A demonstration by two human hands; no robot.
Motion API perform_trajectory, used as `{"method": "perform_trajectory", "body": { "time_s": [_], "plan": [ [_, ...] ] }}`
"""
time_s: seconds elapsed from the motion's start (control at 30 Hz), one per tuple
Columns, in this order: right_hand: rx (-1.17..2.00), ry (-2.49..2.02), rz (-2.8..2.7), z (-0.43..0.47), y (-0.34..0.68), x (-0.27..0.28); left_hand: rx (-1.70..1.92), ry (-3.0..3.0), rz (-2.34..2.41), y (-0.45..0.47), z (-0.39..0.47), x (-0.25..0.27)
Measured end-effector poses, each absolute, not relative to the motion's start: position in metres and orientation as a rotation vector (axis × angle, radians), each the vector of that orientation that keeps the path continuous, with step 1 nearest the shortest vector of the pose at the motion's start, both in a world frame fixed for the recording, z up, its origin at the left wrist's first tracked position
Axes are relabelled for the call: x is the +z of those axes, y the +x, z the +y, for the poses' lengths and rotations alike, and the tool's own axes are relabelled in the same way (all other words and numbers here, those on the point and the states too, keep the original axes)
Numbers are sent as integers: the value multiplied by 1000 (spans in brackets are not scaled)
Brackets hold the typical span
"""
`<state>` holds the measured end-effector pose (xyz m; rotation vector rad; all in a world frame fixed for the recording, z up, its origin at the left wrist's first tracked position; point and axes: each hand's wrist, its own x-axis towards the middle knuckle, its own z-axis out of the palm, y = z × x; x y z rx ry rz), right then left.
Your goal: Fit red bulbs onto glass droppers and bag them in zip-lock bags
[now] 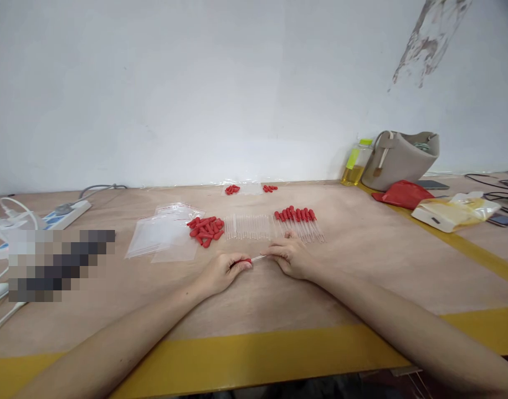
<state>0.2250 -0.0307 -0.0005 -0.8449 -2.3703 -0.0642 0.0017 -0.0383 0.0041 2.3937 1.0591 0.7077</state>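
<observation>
My left hand (pixel 225 272) pinches a red rubber bulb (pixel 248 260) between thumb and fingers. From the bulb a thin glass dropper tube (pixel 258 257) runs to my right hand (pixel 293 257), whose fingertips are closed on it. Whether the tube sits inside the bulb is hidden by the fingers. Loose red bulbs (pixel 206 228) lie in a heap beyond my left hand. A row of bare glass tubes (pixel 249 226) lies to the right of them. Behind my right hand are several droppers (pixel 297 215) with red bulbs on their far ends.
Clear zip bags (pixel 162 233) overlap left of the heap. Small bags of red bulbs (pixel 232 189) lie against the wall. At left is a power strip (pixel 66 216) with cables. At right stand a bottle (pixel 357 163) and a grey bag (pixel 403 160), with a yellow-white packet (pixel 455 211) nearer.
</observation>
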Motion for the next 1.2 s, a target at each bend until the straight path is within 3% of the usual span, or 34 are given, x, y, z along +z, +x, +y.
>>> {"method": "perform_trajectory", "body": {
  "time_s": [0.77,0.97,1.2],
  "plan": [
    [-189,-1066,-2470,-52,209,21,794,2603,986,4,-35,13],
    [117,-1447,-2171,-28,230,37,1081,2601,1142,-8,-28,13],
    [215,-1864,-1831,23,236,45,1035,2627,1087,-17,-14,2]
  ]
}}
